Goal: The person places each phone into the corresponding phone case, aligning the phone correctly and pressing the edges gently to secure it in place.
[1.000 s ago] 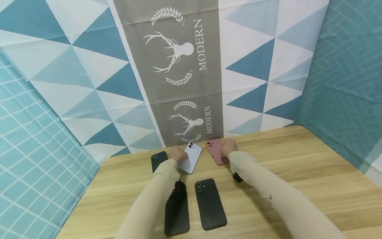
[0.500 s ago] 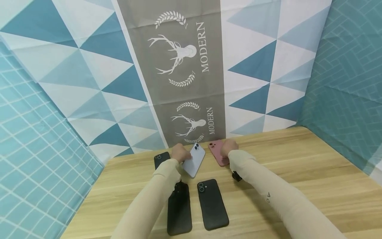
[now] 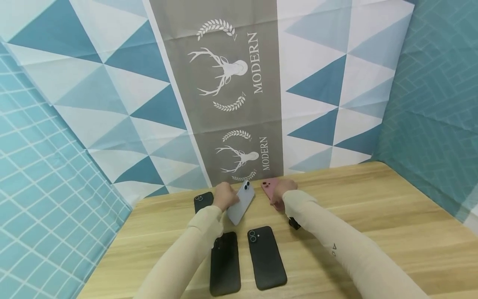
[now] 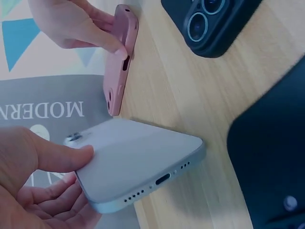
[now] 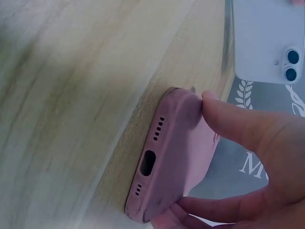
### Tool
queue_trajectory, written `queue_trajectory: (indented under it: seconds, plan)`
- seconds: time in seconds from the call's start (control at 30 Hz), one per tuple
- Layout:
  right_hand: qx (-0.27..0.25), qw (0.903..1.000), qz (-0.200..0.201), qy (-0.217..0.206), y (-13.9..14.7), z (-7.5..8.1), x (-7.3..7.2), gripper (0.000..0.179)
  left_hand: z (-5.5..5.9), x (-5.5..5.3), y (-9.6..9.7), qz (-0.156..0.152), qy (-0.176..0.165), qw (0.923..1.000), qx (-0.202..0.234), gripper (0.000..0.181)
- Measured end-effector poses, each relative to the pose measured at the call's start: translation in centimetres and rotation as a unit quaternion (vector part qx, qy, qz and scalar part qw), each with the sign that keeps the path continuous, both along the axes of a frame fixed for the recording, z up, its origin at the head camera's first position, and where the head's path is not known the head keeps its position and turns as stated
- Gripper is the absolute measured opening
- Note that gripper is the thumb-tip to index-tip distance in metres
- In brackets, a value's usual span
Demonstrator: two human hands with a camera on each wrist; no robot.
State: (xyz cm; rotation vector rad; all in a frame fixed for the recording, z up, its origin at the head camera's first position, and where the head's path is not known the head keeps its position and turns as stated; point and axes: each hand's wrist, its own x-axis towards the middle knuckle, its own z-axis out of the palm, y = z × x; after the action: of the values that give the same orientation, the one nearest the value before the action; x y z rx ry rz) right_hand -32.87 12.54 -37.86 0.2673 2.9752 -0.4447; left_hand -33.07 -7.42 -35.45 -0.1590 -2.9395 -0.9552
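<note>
At the table's far side, my left hand (image 3: 225,196) grips a white phone (image 3: 244,199) by its long edge. In the left wrist view the thumb lies on the phone's back and the fingers curl under it; the phone (image 4: 138,162) is tilted, one side raised off the wood. To its right, my right hand (image 3: 284,189) holds a pink-cased phone (image 3: 268,189). The right wrist view has thumb and fingers pinching its two long edges near the end with the port (image 5: 148,162). That end is lifted a little from the table.
Nearer me, two black phones (image 3: 267,257) lie side by side, the left one (image 3: 225,265) partly under my left sleeve. A further black phone (image 3: 203,201) is at the back left, partly covered by my left arm. A patterned cloth (image 3: 246,104) hangs behind the wooden table (image 3: 373,207).
The white phone has gone from nearly flat to tilted in my left hand. My right hand has shifted slightly, and the pink-cased phone's near end has risen. The black phones stay put.
</note>
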Motion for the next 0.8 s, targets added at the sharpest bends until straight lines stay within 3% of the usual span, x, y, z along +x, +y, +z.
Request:
queue_trajectory:
  seconds: [0.2, 0.33, 0.53, 0.67, 0.8]
  plan:
    - [-0.06, 0.9974, -0.038, 0.012, 0.9, -0.7, -0.5, 0.067, 0.3, 1.4, -1.3, -0.008, 0.072, 0.9972, 0.018, 0.006]
    - [-0.103, 0.9924, -0.045, 0.05, 1.7, -0.5, -1.0, 0.046, 1.0, 1.9, -2.2, 0.004, 0.086, 0.996, 0.024, 0.011]
    - [-0.111, 0.9899, -0.013, 0.087, 2.1, 0.3, -0.8, 0.018, 1.6, 2.4, -3.5, 0.037, 0.034, 0.9969, 0.06, 0.015]
    - [-0.135, 0.9861, -0.012, 0.097, 2.4, 0.9, 0.1, 0.022, 1.6, 2.6, -4.2, 0.053, -0.008, 0.9911, 0.122, 0.018]
    - [-0.152, 0.9806, -0.021, 0.122, 3.0, 1.7, 1.1, 0.036, 1.7, 3.0, -4.7, 0.057, -0.04, 0.9786, 0.194, 0.024]
